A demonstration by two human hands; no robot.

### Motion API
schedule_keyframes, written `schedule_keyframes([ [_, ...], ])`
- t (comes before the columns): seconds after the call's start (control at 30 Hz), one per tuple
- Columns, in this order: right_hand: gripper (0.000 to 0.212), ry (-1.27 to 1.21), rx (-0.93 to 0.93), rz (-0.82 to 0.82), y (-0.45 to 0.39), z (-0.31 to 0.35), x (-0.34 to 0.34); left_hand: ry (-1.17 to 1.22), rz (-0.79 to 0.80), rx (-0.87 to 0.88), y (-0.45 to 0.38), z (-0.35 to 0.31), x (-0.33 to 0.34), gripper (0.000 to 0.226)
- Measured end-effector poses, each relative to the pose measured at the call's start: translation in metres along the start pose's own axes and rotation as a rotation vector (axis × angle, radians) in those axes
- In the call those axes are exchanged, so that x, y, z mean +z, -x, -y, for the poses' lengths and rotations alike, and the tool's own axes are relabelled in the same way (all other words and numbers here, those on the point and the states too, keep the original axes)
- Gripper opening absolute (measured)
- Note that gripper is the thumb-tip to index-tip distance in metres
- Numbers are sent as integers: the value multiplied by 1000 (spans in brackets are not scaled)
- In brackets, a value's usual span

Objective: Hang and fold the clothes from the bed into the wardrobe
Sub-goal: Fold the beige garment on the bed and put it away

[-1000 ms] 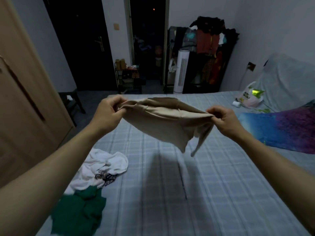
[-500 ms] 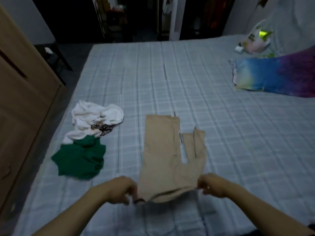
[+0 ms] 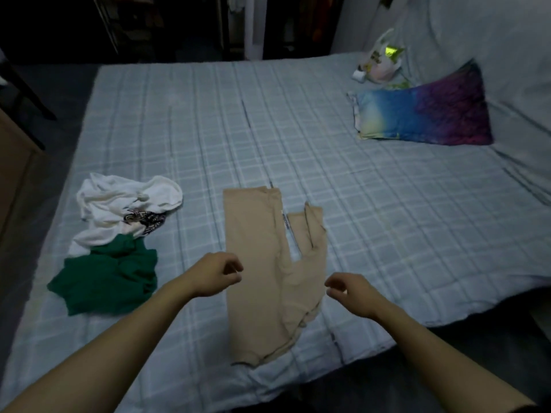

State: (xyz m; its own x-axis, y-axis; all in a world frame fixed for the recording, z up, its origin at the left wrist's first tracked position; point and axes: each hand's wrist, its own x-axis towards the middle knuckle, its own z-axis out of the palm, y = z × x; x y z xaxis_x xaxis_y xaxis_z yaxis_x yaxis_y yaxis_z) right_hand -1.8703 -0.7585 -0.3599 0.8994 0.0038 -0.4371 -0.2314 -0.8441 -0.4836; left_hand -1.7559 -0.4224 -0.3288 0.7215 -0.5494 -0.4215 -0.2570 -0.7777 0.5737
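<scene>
1. The beige garment [image 3: 262,263] lay spread flat on the bed [image 3: 387,219], near its front edge and roughly in the middle, with its long side running away from the camera and a white label strip showing at a notch on its right side.
2. The left hand [image 3: 216,275] hovered at the garment's left edge, fingers loosely curled and gripping nothing; whether it touched the cloth could not be told.
3. The right hand [image 3: 350,293] hovered at the garment's right edge, fingers likewise loosely curled and free of the cloth.
4. To the left, apart from the beige piece, a crumpled white garment [image 3: 125,207] with a dark print lay touching a bunched green garment [image 3: 110,275] just in front of it.
5. Farther back on the right lay a blue-to-purple pillow [image 3: 423,117], with a plastic bag [image 3: 380,62] behind it.
</scene>
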Motion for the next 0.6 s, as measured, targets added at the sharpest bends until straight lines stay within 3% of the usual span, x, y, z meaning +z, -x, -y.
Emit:
schedule_keyframes([
  [0.3,22,-273,129,-280,-71,-31,-26,78,-95,-5,-77,-34,11,14],
  [0.6,23,-432,234,-216,-201,-108,-28,290,-133,-229,-221,-46,58,14],
])
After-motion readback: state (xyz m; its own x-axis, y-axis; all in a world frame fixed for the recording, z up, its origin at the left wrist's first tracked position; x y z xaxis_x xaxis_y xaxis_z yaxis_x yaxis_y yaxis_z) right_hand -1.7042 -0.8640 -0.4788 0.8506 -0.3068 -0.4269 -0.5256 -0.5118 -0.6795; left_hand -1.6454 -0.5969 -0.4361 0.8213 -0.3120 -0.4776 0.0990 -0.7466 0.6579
